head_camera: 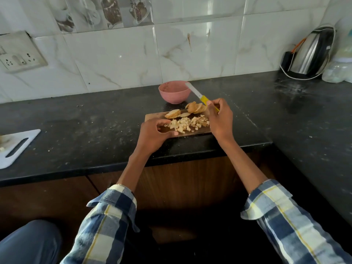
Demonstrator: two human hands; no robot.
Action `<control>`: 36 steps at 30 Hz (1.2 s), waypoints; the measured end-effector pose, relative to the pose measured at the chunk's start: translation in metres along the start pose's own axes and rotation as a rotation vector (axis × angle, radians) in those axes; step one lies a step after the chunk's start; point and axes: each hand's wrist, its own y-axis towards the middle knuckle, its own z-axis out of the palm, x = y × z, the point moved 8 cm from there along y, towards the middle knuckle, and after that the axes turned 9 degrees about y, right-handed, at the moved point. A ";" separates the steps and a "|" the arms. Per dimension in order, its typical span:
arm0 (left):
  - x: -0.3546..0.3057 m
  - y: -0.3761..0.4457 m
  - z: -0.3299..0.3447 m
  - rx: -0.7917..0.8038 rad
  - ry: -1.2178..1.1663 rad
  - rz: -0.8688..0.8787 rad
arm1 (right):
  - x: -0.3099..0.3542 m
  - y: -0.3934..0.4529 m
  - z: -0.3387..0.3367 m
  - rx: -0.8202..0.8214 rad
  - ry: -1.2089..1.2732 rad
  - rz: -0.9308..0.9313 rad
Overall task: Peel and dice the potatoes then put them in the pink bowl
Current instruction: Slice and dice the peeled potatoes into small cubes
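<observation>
My right grip was wrapped round the yellow handle of the knife, blade lifted off the board and pointing up-left, its tip over the rim of the pink bowl. My left grip wasn't holding anything: fingers loosely curved, cupped against the left edge of the diced potato, thumb lying along the near edge of the wooden cutting board.

Dice sat between the two grips, in a loose heap on the near half of the board. Beyond the heap, toward the bowl, lay the potato slices: one flat stack nearer the left grip, one fanned, leaning row just in front of the right grip's knuckles. Those weren't diced yet, so I judged the job partway done.

For the step in hand, I'd say: corral the dice w/ the left grip into a tight pile, keep the blade pointed away from those fingers, then either scoop w/ blade + palm or lift the board and scrape into the bowl. Scattered bits at the heap's edges would prob. spill onto the table if swept too fast.

Containers: the pink bowl stood just past the board, beyond both grips. Inside looked to hold no potato, only faint specks on the wall; couldn't see the bottom fully.
</observation>
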 end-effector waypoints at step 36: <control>-0.027 0.027 0.012 -0.160 -0.010 0.038 | -0.007 0.023 0.030 0.044 -0.263 -0.162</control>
